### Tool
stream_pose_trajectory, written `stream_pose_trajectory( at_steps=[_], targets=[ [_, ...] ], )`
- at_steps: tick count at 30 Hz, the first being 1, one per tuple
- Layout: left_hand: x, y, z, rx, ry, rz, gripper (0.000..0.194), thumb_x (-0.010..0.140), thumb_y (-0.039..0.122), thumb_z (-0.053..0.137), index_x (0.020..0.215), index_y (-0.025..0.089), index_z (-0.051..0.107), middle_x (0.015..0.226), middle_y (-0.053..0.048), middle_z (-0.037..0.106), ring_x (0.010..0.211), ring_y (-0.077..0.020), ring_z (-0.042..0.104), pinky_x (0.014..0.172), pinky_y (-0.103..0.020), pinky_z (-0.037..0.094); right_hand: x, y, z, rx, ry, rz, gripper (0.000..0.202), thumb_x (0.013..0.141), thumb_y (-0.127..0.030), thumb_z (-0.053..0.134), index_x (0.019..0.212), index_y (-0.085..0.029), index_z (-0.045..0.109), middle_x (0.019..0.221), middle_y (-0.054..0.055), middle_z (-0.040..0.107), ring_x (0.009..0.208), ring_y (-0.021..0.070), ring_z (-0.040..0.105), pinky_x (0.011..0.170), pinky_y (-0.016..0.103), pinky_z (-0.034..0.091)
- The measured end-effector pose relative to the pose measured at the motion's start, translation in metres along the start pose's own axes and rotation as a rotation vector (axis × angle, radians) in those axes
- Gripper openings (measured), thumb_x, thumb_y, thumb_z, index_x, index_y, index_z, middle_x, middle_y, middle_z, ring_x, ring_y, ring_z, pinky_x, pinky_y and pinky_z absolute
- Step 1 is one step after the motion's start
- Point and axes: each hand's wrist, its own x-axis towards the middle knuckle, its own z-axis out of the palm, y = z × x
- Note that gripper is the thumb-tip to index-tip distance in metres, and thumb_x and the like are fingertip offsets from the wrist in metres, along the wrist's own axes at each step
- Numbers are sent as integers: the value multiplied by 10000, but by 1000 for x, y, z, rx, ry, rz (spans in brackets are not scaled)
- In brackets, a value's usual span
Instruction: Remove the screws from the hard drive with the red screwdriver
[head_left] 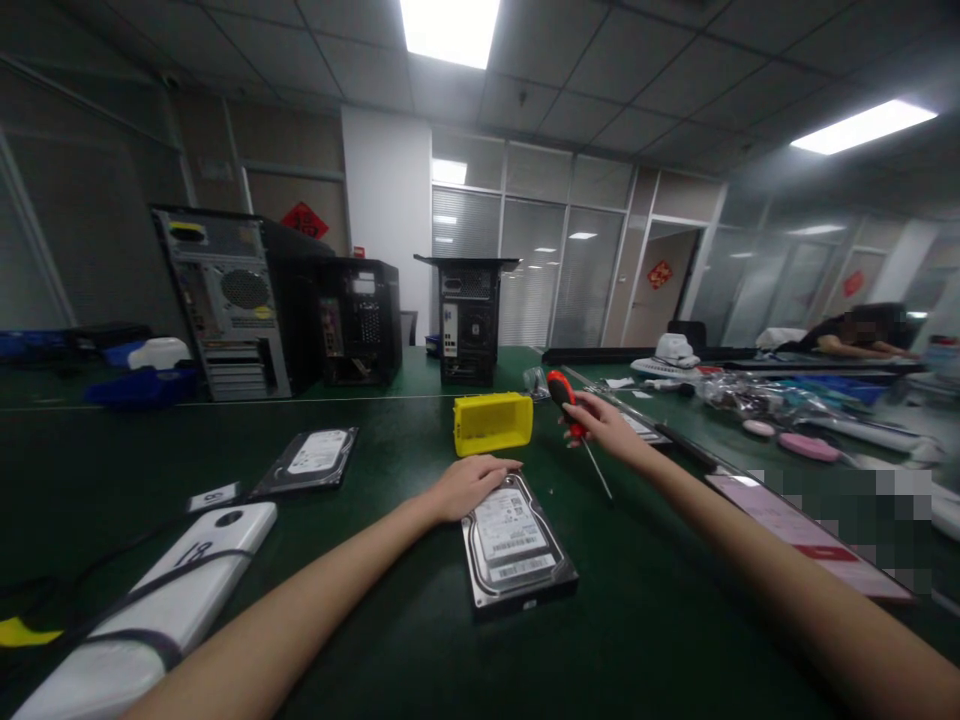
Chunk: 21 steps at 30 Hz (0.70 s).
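Plainly, the drive (517, 535) lies on the table (405, 640) under our left hand (476, 485), the nearer one — fingers stretched over its far end, though whether they grip we cannot tell. Its long axis runs from far left to near right. Our right hand (600, 425) has its fingers closed round the screwdriver (562, 390), whose tip points down, right of the drive and apart from it. Beyond sits a yellow bin (491, 400) — contents, if any, unclear to us.
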Motion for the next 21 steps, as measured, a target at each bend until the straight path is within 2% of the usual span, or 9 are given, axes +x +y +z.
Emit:
stream_pose_trajectory(
  at_steps=[3, 5, 7, 9, 12, 16, 21],
  targets=[
    [0, 0, 0, -4, 5, 2, 380, 945, 311, 296, 1217, 236, 551, 1251, -13, 570, 1145, -188, 499, 961, -299, 360, 0, -18, 3, 227, 109, -67, 492, 888, -434, 324, 1315, -219, 207, 1026, 82, 596, 796, 168, 652, 661, 318, 560],
    [0, 0, 0, -3, 9, 7, 378, 942, 304, 301, 1209, 233, 559, 1241, -13, 578, 1134, -185, 509, 949, -290, 370, 1, -31, 4, 495, 192, -144, 502, 831, -473, 437, 1253, -250, 281, 987, 59, 593, 794, 177, 646, 661, 331, 565],
    [0, -1, 1, 1, 16, 10, 381, 940, 297, 303, 1220, 224, 551, 1245, -18, 575, 1130, -182, 513, 948, -281, 370, 3, -43, 7, 612, 225, -211, 425, 791, -467, 504, 1133, -243, 387, 976, 49, 572, 829, 177, 632, 693, 329, 562],
    [0, -2, 1, 9, 25, 8, 386, 939, 295, 306, 1233, 210, 542, 1253, -25, 570, 1137, -185, 509, 953, -278, 365, 4, -54, 13, 628, 244, -237, 396, 772, -448, 538, 1082, -238, 408, 1003, 49, 544, 849, 174, 622, 731, 332, 556],
    [1, -4, 3, 18, 31, 9, 388, 938, 301, 308, 1209, 195, 564, 1232, -31, 585, 1128, -194, 513, 950, -276, 368, 5, -63, 24, 641, 227, -252, 422, 765, -427, 554, 1105, -235, 393, 1046, 54, 512, 843, 166, 620, 766, 344, 551],
    [2, -6, 4, 15, 34, 18, 384, 939, 304, 303, 1182, 201, 583, 1207, -21, 600, 1110, -183, 525, 943, -259, 372, 5, -66, 35, 615, 205, -275, 439, 792, -428, 524, 1147, -251, 338, 1065, 53, 506, 845, 163, 621, 748, 333, 559],
    [3, -8, 5, 4, 38, 23, 385, 938, 299, 302, 1165, 189, 592, 1200, -27, 606, 1110, -183, 529, 938, -259, 378, 7, -65, 37, 611, 223, -309, 439, 801, -408, 528, 1160, -242, 337, 1057, 54, 505, 819, 156, 626, 747, 326, 561]
  ],
)
